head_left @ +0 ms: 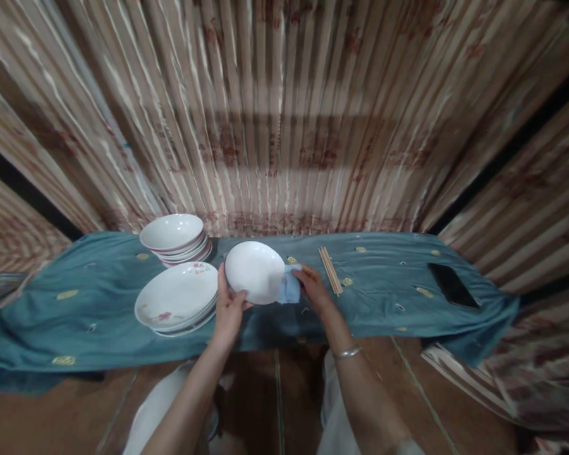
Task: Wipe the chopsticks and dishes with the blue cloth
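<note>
My left hand [231, 304] grips the left rim of a white plate [253, 272] with a thin dark edge, its thumb over the front. The plate is held up, tilted toward me, above the table. My right hand [313, 287] is closed on a light blue cloth [289, 285], which touches the plate's right edge. To the left of my left hand lies a stack of white plates [175, 297] with red flowers. Behind that stack stand several nested white bowls [172, 234].
A teal patterned cloth [389, 316] covers the table. Several wooden chopsticks [330, 270] lie right of my right hand. A black phone [452, 285] rests near the right end. Pleated curtains [284, 114] hang close behind the table.
</note>
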The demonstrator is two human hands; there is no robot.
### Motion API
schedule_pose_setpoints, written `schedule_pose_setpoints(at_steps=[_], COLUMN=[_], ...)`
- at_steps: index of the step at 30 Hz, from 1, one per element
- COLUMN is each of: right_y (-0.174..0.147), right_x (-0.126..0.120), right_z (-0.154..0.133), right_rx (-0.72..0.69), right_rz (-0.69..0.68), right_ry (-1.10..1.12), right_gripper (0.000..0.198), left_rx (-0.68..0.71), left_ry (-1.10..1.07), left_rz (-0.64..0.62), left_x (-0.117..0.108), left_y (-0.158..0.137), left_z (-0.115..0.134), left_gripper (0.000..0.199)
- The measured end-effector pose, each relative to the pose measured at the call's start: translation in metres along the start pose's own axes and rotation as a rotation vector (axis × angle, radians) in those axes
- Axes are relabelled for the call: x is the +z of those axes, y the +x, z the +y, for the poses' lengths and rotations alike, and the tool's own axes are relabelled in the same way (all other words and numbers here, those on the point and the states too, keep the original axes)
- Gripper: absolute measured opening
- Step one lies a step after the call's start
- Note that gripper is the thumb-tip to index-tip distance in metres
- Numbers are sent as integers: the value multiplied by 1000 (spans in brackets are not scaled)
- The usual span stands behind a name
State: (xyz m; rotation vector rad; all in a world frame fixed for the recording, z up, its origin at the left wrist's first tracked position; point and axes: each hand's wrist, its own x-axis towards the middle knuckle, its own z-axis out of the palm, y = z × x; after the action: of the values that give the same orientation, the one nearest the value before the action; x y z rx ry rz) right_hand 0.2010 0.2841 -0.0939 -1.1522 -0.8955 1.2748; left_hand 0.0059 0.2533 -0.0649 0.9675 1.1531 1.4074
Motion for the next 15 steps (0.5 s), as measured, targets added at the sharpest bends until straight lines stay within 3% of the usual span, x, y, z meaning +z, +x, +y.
schedule_pose_setpoints(at_steps=[4, 7, 11, 15], right_y=[6, 5, 1, -1], right_x=[-14, -13, -2, 2], right_z=[6, 8, 9, 11], right_rx=[-143, -233, -308, -369], right_rz=[45, 69, 103, 163], right_ry=[-236, -531, -994, -1138], right_gripper=[41, 43, 56, 56], left_rx=[-121, -212, -266, -265], left_ry=[-35, -50, -49, -51], left_rz=[-57, -83, -108, -95], left_x=[-1, -1, 0, -4], left_y=[6, 8, 11, 13], left_z=[-26, -39, -41, -39], left_gripper=[94, 92, 91, 91])
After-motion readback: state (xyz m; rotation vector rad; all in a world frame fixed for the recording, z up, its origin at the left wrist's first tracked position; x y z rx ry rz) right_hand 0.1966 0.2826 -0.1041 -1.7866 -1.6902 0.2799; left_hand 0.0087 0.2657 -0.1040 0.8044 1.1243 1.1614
